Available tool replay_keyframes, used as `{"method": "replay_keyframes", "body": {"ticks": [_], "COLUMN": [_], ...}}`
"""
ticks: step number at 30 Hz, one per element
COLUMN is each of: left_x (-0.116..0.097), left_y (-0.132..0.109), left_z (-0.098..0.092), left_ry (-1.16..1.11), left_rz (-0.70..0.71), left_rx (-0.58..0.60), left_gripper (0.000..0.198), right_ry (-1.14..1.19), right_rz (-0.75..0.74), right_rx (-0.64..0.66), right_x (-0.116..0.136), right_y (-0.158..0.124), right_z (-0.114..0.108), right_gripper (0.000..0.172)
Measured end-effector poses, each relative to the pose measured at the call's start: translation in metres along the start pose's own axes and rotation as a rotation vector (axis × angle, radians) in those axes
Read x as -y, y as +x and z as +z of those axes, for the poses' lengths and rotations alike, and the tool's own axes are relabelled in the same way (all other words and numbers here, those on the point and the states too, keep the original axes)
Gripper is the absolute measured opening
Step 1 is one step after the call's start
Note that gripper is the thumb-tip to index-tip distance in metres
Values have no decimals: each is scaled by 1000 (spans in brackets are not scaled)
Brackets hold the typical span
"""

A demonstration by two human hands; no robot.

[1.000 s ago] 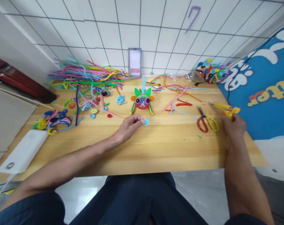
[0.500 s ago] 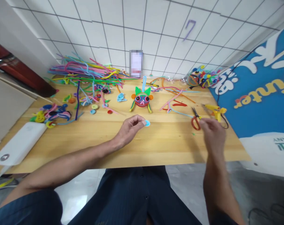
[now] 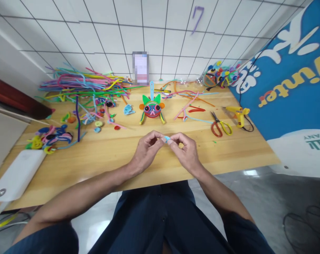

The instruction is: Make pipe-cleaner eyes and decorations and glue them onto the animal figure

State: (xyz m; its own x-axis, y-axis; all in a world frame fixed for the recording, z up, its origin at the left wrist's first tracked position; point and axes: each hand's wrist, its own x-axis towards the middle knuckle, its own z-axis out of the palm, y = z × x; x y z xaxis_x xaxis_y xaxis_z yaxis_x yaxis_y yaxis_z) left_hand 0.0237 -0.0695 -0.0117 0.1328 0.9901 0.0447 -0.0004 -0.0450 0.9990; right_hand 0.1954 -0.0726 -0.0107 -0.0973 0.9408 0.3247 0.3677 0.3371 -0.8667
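Note:
Between my two hands is a small light-blue coil (image 3: 167,139), round and flat, that looks like wound pipe cleaner. My left hand (image 3: 148,151) pinches its left side between thumb and forefinger. Its right side is pinched by my right hand (image 3: 185,151); the fingers cover much of the coil. Just beyond the hands stands a colourful pipe-cleaner figure (image 3: 152,110) with green ears, orange side discs, large dark eyes and a light-blue loop on top. Scissors (image 3: 218,126) with one red and one yellow handle lie to the right, apart from my hand.
A yellow glue gun (image 3: 238,115) rests near the right edge. Pipe cleaners (image 3: 78,81) are heaped at the back left, with loose coils and a second figure (image 3: 54,137) in front. A white power bank (image 3: 18,174) lies at left. A phone (image 3: 140,68) leans on the tiled wall.
My right hand has left the scissors and come to the middle, where it now pinches the blue coil beside my left hand. The scissors lie on the table. The view has shifted slightly.

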Motion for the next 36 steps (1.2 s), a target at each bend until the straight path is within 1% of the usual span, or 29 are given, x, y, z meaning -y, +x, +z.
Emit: {"method": "replay_keyframes", "body": {"ticks": [6,14,19,24,28,30,36], "left_x": [9,21,23,23,23,24,27], "left_y": [2,5,6,8,8,8,7], "left_z": [-2,-10,-12,-13,-14,-14,-12], "left_ry": [20,20,-13,13,5,17,56], "left_rz": [3,30,10,-2,-9,5,116], "left_rx": [25,70,106,125,140,138,115], "left_gripper": [20,17,16,19,18,17,13], "right_ry": [1,12,-75,-115,-123,-116,-75], "right_rz": [-15,18,-87,-81,-151,-181,-221], "right_rx": [20,70,36,43,49,46,36], "right_x": [-3,-11,-16,-20,-21,-22,-25], "right_y": [4,8,5,4,5,5,5], "right_z": [1,5,7,6,5,5,6], "right_gripper": [16,17,16,15,17,17,18]}}
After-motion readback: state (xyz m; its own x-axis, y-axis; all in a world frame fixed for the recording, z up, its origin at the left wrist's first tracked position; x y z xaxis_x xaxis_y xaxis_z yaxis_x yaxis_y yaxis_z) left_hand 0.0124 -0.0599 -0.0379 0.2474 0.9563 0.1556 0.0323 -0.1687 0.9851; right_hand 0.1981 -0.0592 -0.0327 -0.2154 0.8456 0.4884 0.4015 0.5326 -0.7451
